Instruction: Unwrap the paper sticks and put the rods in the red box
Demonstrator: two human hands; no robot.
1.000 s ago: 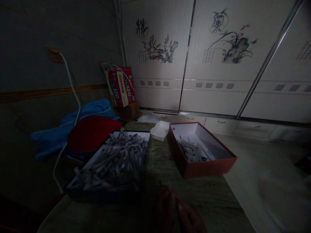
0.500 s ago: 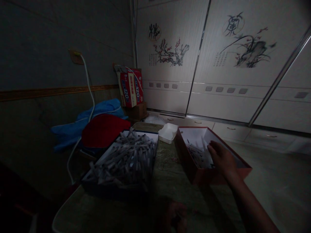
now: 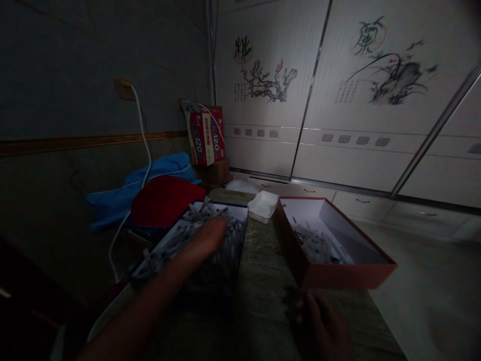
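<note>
My left hand (image 3: 213,234) reaches into a dark blue box (image 3: 243,210) heaped with slim, pale, pen-like pieces (image 3: 188,231). Its fingertips point down into the heap and are hidden, so I cannot see what they touch. Low in front of the red-brown box (image 3: 338,276), my right hand (image 3: 325,323) hovers over or rests on the table; dimness and blur hide its fingers' grip. Inside the red-brown box lies a smaller pile of similar slim, clear-looking pieces (image 3: 317,243), mostly toward its left side.
A small white open tray (image 3: 264,205) stands between the boxes at the back of the stone-patterned table (image 3: 259,265). Red cloth (image 3: 165,200) and a blue bag-like item (image 3: 165,168) lie left. A white cable (image 3: 142,125) hangs from the wall socket (image 3: 124,87). Cartons (image 3: 206,138) stand behind.
My right hand has left the red-brown box and come down to its near side. My left hand has moved from the table's front into the dark blue box. The view has shifted slightly.
</note>
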